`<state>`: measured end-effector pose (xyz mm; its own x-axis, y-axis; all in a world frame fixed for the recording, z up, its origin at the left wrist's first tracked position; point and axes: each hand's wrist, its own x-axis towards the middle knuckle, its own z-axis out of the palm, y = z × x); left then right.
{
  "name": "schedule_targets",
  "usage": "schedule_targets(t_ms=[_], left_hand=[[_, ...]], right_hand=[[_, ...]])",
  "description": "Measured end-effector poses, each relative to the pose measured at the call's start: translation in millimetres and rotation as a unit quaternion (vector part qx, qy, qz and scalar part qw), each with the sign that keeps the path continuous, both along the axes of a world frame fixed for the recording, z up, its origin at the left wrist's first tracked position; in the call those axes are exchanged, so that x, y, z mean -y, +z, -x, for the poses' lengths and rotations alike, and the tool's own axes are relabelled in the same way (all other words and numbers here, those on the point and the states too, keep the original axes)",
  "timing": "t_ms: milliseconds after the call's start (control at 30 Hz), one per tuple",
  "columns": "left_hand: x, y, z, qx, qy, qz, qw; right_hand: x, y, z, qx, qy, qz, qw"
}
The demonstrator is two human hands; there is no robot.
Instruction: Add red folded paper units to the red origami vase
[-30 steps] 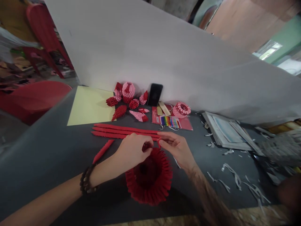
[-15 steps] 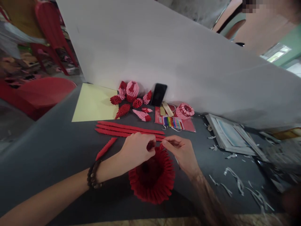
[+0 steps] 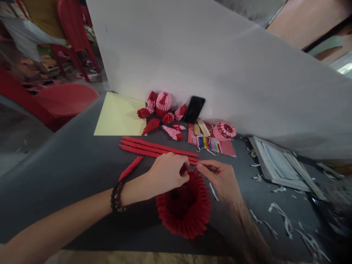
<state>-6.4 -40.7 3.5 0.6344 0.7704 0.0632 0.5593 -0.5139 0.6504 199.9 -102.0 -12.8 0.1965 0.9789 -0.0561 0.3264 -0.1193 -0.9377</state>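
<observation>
At the far rim of the red pleated bowl on the desk, the right hand pinches a red piece in its fingers; the left hand curls to its left, grip hidden.

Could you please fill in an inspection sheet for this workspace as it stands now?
Surface: dark grey table, in use across much of its width.
Job's things: round, hollow red pleated piece between the forearms; long red strips beyond it; short red strip to their near side.
Clutter: white scraps and papers at right; phone, yellow sheet and pink-and-red folded pieces toward the back.
Hands: right hand pinches a small red bit at the far rim; left hand curls beside it, grip unclear.
Cables: nothing seen.
Surroundings: pale partition behind; red chair at left.
</observation>
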Motion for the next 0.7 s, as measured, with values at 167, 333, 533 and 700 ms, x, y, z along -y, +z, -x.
schedule_targets(t_ms=[167,333,533,700], left_hand=[[0.7,-0.8,-0.8,0.001,0.005,-0.007,1.000],[0.5,0.6,-0.9,-0.002,0.022,0.000,1.000],[-0.3,-0.9,-1.3,0.011,0.024,0.006,1.000],[-1.0,-2.2,-1.8,0.013,0.020,0.000,1.000]], right_hand=[[-1.9,-4.5,-1.6,-0.029,0.008,0.023,0.999],[-3.1,-7.5,-0.3,-0.083,-0.008,0.052,0.995],[-5.0,-8.8,-1.4,-0.102,-0.006,0.064,0.993],[-5.2,-7.9,0.7,-0.089,-0.003,0.052,0.995]])
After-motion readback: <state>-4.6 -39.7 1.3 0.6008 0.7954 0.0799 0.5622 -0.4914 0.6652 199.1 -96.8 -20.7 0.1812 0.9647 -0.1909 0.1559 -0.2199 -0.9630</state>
